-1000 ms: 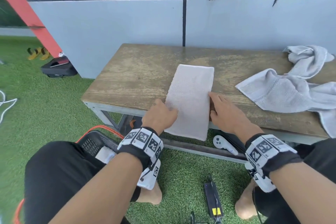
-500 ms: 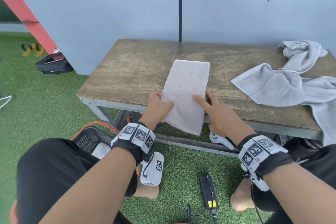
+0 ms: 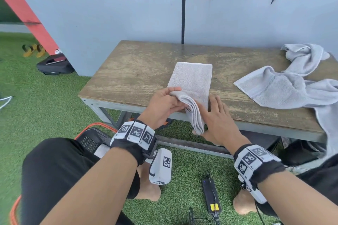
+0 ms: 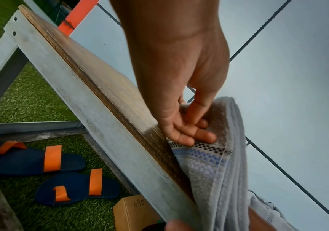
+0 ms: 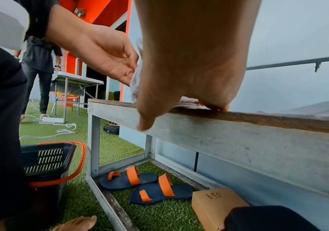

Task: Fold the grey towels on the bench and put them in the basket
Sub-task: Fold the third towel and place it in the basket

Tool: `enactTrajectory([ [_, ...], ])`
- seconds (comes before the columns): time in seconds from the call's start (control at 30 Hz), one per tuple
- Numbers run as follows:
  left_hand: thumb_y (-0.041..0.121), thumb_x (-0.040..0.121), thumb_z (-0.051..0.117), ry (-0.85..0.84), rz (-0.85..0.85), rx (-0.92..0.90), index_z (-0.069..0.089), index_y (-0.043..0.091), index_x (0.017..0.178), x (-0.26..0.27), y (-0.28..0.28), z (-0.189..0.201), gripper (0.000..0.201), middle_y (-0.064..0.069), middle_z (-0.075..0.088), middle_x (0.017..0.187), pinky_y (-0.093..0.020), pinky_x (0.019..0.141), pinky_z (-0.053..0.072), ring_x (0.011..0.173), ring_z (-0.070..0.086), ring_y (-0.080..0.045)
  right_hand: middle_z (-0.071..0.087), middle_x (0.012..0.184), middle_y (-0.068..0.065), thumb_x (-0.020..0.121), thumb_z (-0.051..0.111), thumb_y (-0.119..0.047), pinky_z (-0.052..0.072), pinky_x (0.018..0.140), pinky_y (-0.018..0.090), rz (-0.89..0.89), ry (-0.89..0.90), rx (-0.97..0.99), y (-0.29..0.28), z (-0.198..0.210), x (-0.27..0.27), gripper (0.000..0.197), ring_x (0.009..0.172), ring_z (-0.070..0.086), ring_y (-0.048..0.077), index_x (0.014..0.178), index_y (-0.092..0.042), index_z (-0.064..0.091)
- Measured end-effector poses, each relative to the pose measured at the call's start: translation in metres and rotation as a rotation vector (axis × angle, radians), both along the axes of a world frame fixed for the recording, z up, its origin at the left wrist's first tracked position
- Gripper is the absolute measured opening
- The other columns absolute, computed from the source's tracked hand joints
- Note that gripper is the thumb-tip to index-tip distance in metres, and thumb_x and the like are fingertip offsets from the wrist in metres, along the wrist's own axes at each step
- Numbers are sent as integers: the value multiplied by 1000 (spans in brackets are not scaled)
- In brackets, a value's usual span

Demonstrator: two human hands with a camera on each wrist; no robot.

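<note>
A grey towel [image 3: 192, 78] folded into a long strip lies across the wooden bench [image 3: 137, 71]. My left hand [image 3: 172, 97] pinches its near end and holds it raised off the front edge, thumb on one side and fingers on the other [image 4: 193, 125]. The lifted end droops between my hands. My right hand [image 3: 214, 115] lies flat with straight fingers on the strip's right side at the bench edge, thumb hanging in front of the rail [image 5: 144, 123]. Two unfolded grey towels [image 3: 285, 89] are heaped at the bench's right end. The black basket [image 5: 49, 159] with an orange handle stands on the grass by my left knee.
Under the bench lie blue and orange sandals [image 5: 145, 184] and a cardboard box [image 5: 217, 204]. A black power adapter [image 3: 211, 195] lies on the grass between my feet. A grey wall backs the bench. A person [image 5: 41, 62] stands by a folding table far left.
My left hand has taken hold of the towel's near end, which hung over the bench edge, and lifted it up. My right hand slid left onto the strip.
</note>
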State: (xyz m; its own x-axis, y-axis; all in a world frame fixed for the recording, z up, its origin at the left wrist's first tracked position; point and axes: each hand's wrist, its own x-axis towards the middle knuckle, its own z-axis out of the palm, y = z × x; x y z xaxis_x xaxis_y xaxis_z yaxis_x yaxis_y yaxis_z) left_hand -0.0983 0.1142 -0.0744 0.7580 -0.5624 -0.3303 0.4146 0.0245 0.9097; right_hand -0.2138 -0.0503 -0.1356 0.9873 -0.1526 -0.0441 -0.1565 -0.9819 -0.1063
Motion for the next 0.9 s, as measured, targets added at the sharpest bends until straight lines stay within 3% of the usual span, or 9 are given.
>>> enactTrajectory([
  [0.13,-20,79,68,-122,59,88,61,7,113,2,4,-8,44,-16,72,99,-35,82,61,75,71,-24,7,163,16,93,59,-29,15,122,59,-11,-155,208,-4,1,2,66,153,-6,42,148,-45,25],
  [0.27,8,78,84,-272,92,258,69,10,105,6,9,-12,31,-3,73,90,-28,68,57,66,63,-16,17,163,6,94,58,-17,14,120,52,45,-244,392,-17,0,3,47,155,-12,28,137,-35,54],
  [0.33,21,81,82,-384,100,320,75,16,98,6,14,-11,19,2,69,84,-29,68,51,70,56,-11,26,162,1,96,60,-18,15,120,47,66,-278,447,-22,4,4,41,156,-3,20,135,-30,57],
  [0.4,25,86,76,-457,111,264,78,23,92,5,17,-12,6,6,69,87,-32,79,48,80,58,-14,45,149,-2,98,59,-22,27,120,48,90,-327,532,-25,13,6,34,148,28,20,132,-23,61],
  [0.5,28,92,68,-578,99,220,78,30,92,7,20,-14,11,8,73,105,-37,96,49,106,65,-15,65,115,-6,101,55,-32,52,92,43,104,-399,606,-24,26,6,29,103,61,12,123,-17,66],
  [0.6,37,98,59,-596,59,226,64,9,81,10,20,-19,34,3,64,76,-32,70,46,71,58,-15,71,90,-5,102,46,-52,53,73,38,41,-416,655,-23,32,6,45,79,64,13,110,-15,69],
  [0.7,49,99,54,-627,20,318,55,6,83,13,17,-25,46,3,50,68,-29,62,37,63,46,-13,46,61,-5,99,44,-57,35,56,32,-50,-400,726,-24,31,10,55,54,40,12,74,-8,50],
  [0.77,53,98,51,-632,-9,357,54,-1,91,17,12,-28,55,0,50,72,-31,62,37,65,47,-13,44,60,-1,97,45,-59,36,56,35,-118,-348,748,-27,28,17,57,54,41,15,74,-7,46],
  [0.9,42,103,49,-680,23,451,38,21,70,26,-2,-25,40,14,40,57,-13,45,28,44,35,1,74,94,9,97,46,-60,57,77,51,-184,-293,810,-33,27,36,54,86,70,29,105,-11,66],
])
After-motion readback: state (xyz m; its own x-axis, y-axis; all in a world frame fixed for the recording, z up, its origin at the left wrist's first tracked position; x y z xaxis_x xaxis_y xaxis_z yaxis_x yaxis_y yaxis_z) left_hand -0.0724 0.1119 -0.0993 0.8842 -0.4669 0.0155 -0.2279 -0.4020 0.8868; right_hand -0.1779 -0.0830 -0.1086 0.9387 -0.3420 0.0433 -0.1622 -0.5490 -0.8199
